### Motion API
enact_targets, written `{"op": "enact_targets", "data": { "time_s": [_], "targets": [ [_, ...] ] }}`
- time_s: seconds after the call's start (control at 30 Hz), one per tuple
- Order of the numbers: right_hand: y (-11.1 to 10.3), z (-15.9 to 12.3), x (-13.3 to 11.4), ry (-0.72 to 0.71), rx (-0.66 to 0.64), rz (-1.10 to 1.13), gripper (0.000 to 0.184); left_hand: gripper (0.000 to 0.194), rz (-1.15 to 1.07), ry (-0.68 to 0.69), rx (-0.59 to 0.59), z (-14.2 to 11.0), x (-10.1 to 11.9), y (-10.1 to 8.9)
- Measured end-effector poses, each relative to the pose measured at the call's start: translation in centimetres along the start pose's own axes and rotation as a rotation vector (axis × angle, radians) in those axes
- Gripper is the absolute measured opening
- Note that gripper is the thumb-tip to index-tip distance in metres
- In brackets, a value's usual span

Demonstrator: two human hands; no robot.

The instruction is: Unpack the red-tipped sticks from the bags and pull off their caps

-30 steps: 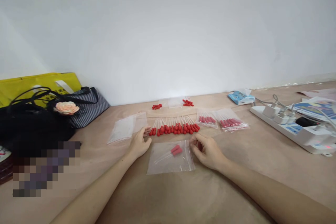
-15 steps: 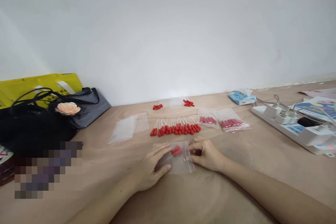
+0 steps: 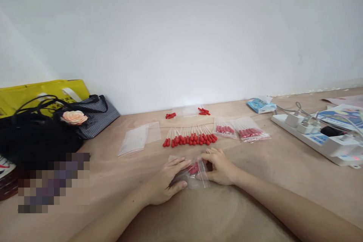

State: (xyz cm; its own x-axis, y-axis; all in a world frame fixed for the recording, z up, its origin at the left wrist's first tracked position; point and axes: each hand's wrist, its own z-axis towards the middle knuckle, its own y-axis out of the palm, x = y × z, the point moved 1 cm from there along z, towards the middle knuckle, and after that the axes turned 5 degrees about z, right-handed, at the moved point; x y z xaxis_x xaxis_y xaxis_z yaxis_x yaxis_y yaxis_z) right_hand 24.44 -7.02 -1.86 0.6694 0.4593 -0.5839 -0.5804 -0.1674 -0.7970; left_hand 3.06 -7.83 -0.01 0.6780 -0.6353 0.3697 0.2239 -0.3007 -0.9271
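Note:
A clear zip bag (image 3: pixel 195 185) lies in front of me with red-bulbed droppers (image 3: pixel 194 168) inside; their thin stems are mostly covered by my left hand. My left hand (image 3: pixel 168 181) grips the bag from its left side, fingers over the top and thumb along the near side. At the zip end, my right hand (image 3: pixel 218 168) holds the bag's right edge between thumb and curled fingers. Just beyond, a row of loose droppers (image 3: pixel 190 139) lies with red bulbs toward me and pale stems pointing away.
Flat clear bags (image 3: pixel 133 138) lie at left. Two bags of droppers (image 3: pixel 251 132) rest at right. Small red piles (image 3: pixel 204 111) lie by the wall. A tissue pack (image 3: pixel 261 105) and a power strip (image 3: pixel 314 136) stand right; a striped bag (image 3: pixel 99 115) and black cloth (image 3: pixel 36 140) left.
My left hand has come from beside the dropper row onto the bag. The bag is now bunched between both hands, and my right hand has shifted slightly left.

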Motion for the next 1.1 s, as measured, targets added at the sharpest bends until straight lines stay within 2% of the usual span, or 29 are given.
{"op": "enact_targets", "data": {
  "time_s": [0.17,0.37,0.6,0.77,0.93,1.0,1.1],
  "targets": [
    [0.1,-0.1,0.1,-0.006,0.000,0.088,0.038,0.055,0.029,-0.027,-0.017,0.1,0.2,0.1],
    [0.2,0.0,0.3,-0.002,0.043,0.143,0.019,0.057,0.036,-0.035,-0.005,0.1,0.1,0.2],
    [-1.0,-0.8,0.4,-0.022,0.116,0.083,0.013,0.057,-0.006,-0.027,0.010,0.0,0.0,0.0],
    [-1.5,-1.0,1.0,0.089,0.023,0.348,0.014,0.059,0.021,-0.047,-0.001,-0.1,-0.3,0.0],
    [-1.4,-0.7,1.9,0.028,0.009,0.546,0.011,0.058,0.017,-0.047,0.005,-0.1,-0.4,0.0],
    [-2.0,-0.7,2.6,0.054,0.005,0.646,0.012,0.057,0.018,-0.051,0.008,-0.1,-0.3,-0.1],
    [-4.0,-1.0,4.3,0.177,-0.045,0.821,0.018,0.058,0.002,-0.049,0.017,-0.2,-0.3,-0.2]
  ]
}}
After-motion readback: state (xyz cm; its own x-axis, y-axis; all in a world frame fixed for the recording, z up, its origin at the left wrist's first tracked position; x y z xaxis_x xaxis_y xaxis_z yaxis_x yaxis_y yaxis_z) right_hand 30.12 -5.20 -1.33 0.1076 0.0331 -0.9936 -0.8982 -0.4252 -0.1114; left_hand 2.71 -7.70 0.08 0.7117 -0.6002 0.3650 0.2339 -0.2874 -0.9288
